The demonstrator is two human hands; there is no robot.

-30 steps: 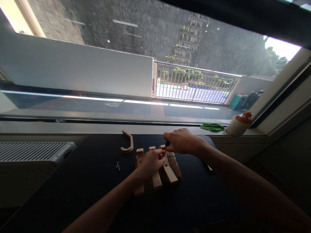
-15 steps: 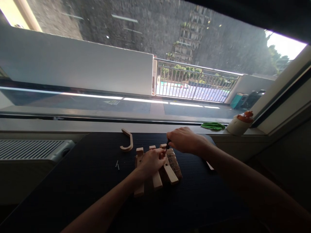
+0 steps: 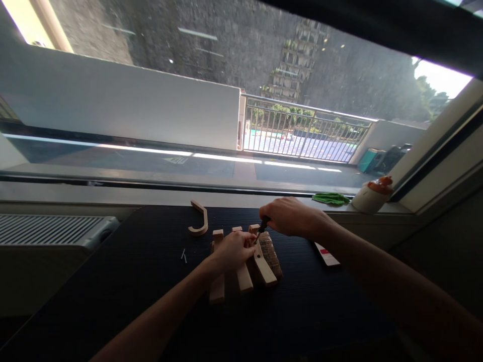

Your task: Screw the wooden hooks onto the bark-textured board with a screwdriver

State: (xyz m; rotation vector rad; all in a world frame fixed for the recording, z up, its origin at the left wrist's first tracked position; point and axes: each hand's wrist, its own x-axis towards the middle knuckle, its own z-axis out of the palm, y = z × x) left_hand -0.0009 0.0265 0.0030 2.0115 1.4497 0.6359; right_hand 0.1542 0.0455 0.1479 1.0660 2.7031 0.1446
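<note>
Across a dark wood-grain tabletop [image 3: 158, 281], a loose J-shaped wooden hook [image 3: 206, 221] lies near the far edge, with two screws [image 3: 183, 256] closer in. To the right, a white-and-red flat item [image 3: 327, 254] is partly hidden behind the right forearm [image 3: 350, 246]. Beyond, a green cloth [image 3: 330, 199] and a white jar with an orange top [image 3: 372, 195] sit on the windowsill [image 3: 226, 200]. At centre, three wooden strips [image 3: 265, 269] lie side by side over a rough brown board [image 3: 270, 251]; the left hand [image 3: 234, 249] covers parts of the left and middle ones. Its thumb and fingertips come close together at the right strip's upper part; whether they pinch a screw cannot be told. The right hand [image 3: 289, 216] curls its fingers closely around the dark handle of a screwdriver [image 3: 263, 224], which slants down toward those fingertips.
</note>
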